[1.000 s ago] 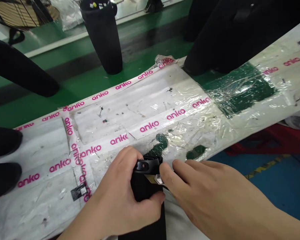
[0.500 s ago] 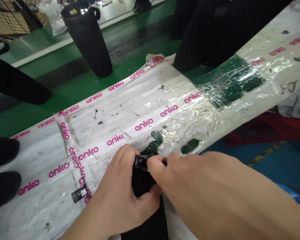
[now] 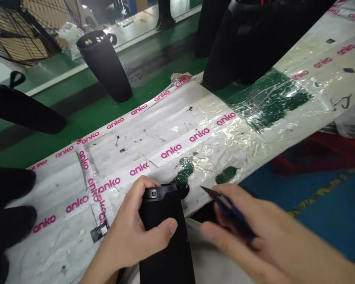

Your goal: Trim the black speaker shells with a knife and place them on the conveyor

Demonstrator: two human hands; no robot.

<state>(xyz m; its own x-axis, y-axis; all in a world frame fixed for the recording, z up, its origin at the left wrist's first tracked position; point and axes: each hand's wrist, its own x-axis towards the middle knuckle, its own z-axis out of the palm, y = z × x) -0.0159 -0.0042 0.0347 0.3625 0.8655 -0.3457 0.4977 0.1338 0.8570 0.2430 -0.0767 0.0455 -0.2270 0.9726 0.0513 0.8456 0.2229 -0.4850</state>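
My left hand (image 3: pixel 144 232) is wrapped round a black sleeve-like container (image 3: pixel 168 252), with its thumb lying across the front. The container has a smooth dark rim with a small round hole, and a short black loop sticks out at its upper right. Just right of the container, my right hand (image 3: pixel 254 228) grips a utility knife (image 3: pixel 230 211) with a dark blue handle. Its pointed dark blade aims up and left, apart from the container. The container's lower end runs out of view.
A white-covered bench (image 3: pixel 154 130) with pink "anko" tape and torn plastic film lies ahead. More black containers stand or lie around it, one upright (image 3: pixel 106 71) with bits inside. A small black piece (image 3: pixel 98 232) lies at left. A fan (image 3: pixel 20 31) is behind.
My right hand has moved away from the container's rim to the right, baring the knife blade. My left thumb has shifted higher, and the rim and loop now show.
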